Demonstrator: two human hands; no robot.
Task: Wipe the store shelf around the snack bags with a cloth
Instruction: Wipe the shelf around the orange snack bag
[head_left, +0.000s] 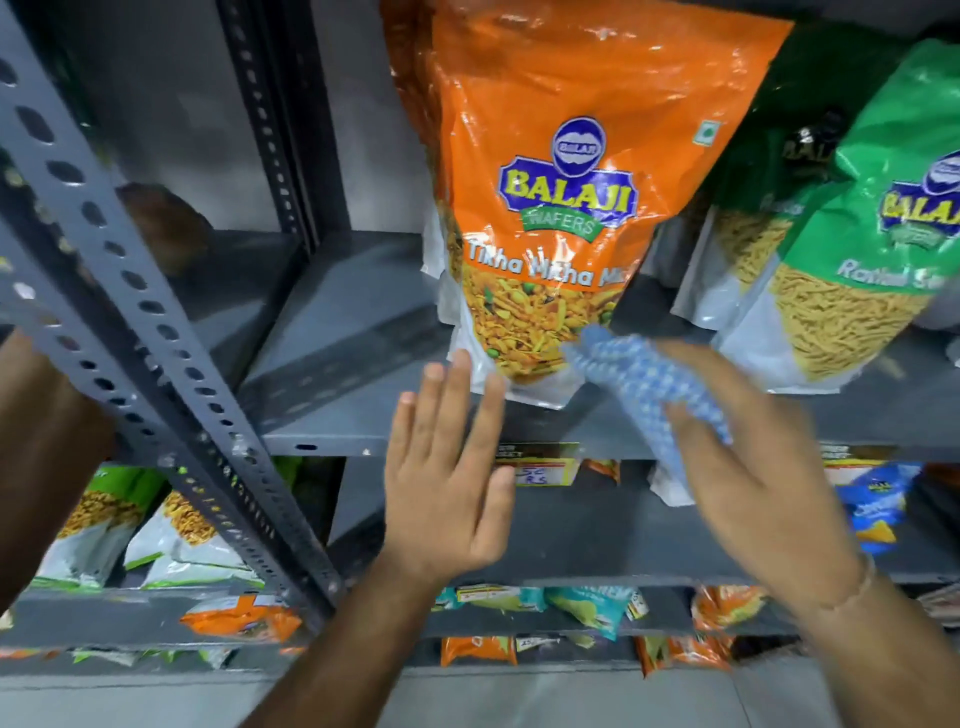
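A tall orange snack bag (561, 208) stands upright on the grey metal shelf (343, 374). To its right lean green snack bags (852, 249). My left hand (447, 478) is flat and spread, fingertips just touching the orange bag's lower left corner at the shelf's front edge. My right hand (748, 467), blurred, grips a blue-and-white checked cloth (649, 384) that lies against the shelf at the bottom right of the orange bag.
A perforated grey upright post (156, 332) slants across the left. The shelf left of the orange bag is bare. Price labels (545, 467) hang on the shelf's front lip. Lower shelves hold several small snack packets (872, 509).
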